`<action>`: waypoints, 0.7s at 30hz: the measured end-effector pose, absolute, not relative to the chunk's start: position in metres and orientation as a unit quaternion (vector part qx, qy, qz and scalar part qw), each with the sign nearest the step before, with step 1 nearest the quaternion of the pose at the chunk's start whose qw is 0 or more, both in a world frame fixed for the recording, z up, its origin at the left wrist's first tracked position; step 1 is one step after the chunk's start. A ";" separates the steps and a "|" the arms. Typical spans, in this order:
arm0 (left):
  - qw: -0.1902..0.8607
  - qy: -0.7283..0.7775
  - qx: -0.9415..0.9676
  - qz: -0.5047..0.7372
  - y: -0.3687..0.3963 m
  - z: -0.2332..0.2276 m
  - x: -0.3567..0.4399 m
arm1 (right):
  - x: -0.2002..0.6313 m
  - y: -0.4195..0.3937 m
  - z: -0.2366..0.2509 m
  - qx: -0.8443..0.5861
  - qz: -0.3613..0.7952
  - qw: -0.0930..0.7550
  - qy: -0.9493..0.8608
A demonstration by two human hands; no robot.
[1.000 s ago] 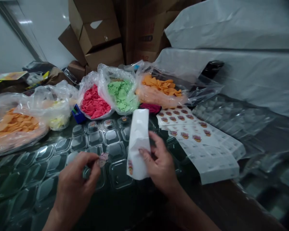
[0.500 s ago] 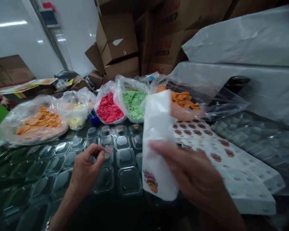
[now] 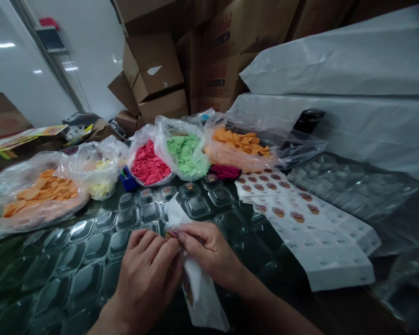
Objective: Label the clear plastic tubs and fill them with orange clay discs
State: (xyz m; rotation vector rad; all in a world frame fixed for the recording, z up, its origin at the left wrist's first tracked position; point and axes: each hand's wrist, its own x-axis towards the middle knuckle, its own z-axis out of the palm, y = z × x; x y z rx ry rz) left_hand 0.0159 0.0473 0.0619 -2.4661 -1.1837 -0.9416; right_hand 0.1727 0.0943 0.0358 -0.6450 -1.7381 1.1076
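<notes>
My left hand is closed, its fingertips pinched at a small colourful sticker on a strip of white sticker backing paper. My right hand grips the same strip, thumb and fingers meeting my left fingertips. The strip is bent and hangs below the hands, its upper end rising above them. Part of the sticker is hidden by the fingers. Under and around both hands stand rows of clear plastic containers. A few at the back carry stickers on top, like this lidded container.
Printed sticker sheets lie at right, beside clear plastic packaging. Behind the containers stand open bags of orange pieces, pink pieces, green pieces and more orange pieces. Cardboard boxes are stacked behind.
My left hand has moved from over the containers to the sticker strip. My right hand has brought the strip left and lower, and both hands now meet on it. The view has shifted slightly.
</notes>
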 end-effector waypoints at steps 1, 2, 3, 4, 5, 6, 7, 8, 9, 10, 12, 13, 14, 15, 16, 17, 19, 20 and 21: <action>0.085 -0.407 -0.848 -0.328 0.046 0.065 0.013 | 0.176 0.094 0.035 -0.271 0.459 0.461 -0.710; 0.042 -0.418 -0.843 -0.335 0.047 0.069 0.009 | 0.178 0.094 0.034 -0.278 0.465 0.448 -0.711; -0.003 -0.438 -0.832 -0.341 0.049 0.073 0.004 | 0.181 0.094 0.034 -0.280 0.473 0.435 -0.713; -0.047 -0.462 -0.816 -0.342 0.052 0.078 0.000 | 0.183 0.093 0.034 -0.278 0.480 0.423 -0.717; -0.092 -0.484 -0.802 -0.339 0.056 0.082 -0.003 | 0.185 0.092 0.035 -0.273 0.486 0.414 -0.720; -0.140 -0.498 -0.791 -0.328 0.061 0.085 -0.005 | 0.186 0.091 0.035 -0.266 0.489 0.406 -0.725; -0.189 -0.499 -0.785 -0.316 0.065 0.087 -0.006 | 0.186 0.090 0.036 -0.261 0.488 0.399 -0.731; -0.236 -0.491 -0.782 -0.304 0.068 0.089 -0.006 | 0.186 0.089 0.037 -0.257 0.485 0.393 -0.738; -0.277 -0.478 -0.778 -0.299 0.070 0.089 -0.005 | 0.186 0.087 0.038 -0.256 0.479 0.388 -0.745; -0.310 -0.467 -0.771 -0.301 0.070 0.088 -0.005 | 0.185 0.086 0.038 -0.257 0.473 0.383 -0.750; -0.366 -0.465 -0.740 -0.321 0.071 0.082 -0.010 | 0.186 0.085 0.039 -0.269 0.463 0.379 -0.755; -0.390 -0.474 -0.713 -0.338 0.073 0.077 -0.017 | 0.188 0.084 0.040 -0.279 0.458 0.382 -0.753; -0.409 -0.493 -0.676 -0.364 0.077 0.071 -0.028 | 0.191 0.084 0.040 -0.290 0.452 0.388 -0.749; -0.420 -0.524 -0.625 -0.398 0.085 0.064 -0.042 | 0.195 0.084 0.040 -0.302 0.444 0.397 -0.745; -0.421 -0.558 -0.567 -0.436 0.095 0.055 -0.058 | 0.200 0.083 0.040 -0.315 0.434 0.404 -0.741; -0.405 -0.597 -0.500 -0.478 0.109 0.047 -0.077 | 0.207 0.083 0.039 -0.327 0.424 0.408 -0.739; -0.383 -0.659 -0.388 -0.518 0.141 0.030 -0.117 | 0.221 0.082 0.036 -0.348 0.402 0.410 -0.741; -0.383 -0.672 -0.365 -0.518 0.158 0.022 -0.135 | 0.228 0.081 0.033 -0.359 0.389 0.414 -0.740; -0.388 -0.682 -0.347 -0.513 0.174 0.015 -0.152 | 0.234 0.081 0.030 -0.373 0.375 0.422 -0.736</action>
